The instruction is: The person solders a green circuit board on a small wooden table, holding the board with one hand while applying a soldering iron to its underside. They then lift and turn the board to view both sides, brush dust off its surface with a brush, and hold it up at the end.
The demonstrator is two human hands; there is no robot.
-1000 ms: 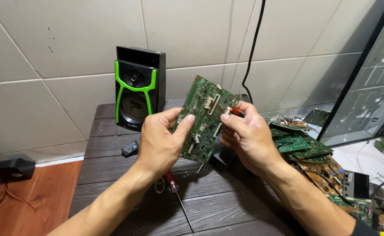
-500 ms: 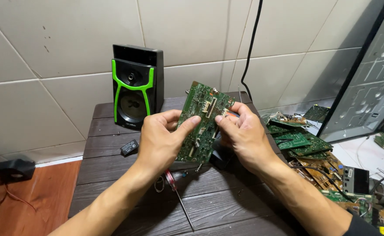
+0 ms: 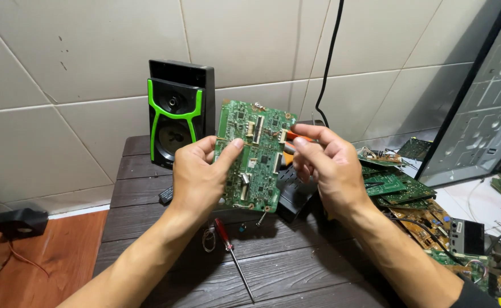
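your work surface is a dark wooden slatted table [image 3: 148,191] set against the tiled wall. take the black and green speaker [image 3: 177,120] as landmark: it stands upright at the table's back edge. in front of it and toward you, a red-handled screwdriver [image 3: 231,255] lies on the slats, a small wire ring [image 3: 208,240] just beside its handle. well to the speaker's right, a heap of green circuit boards [image 3: 398,188] covers the table's right side.
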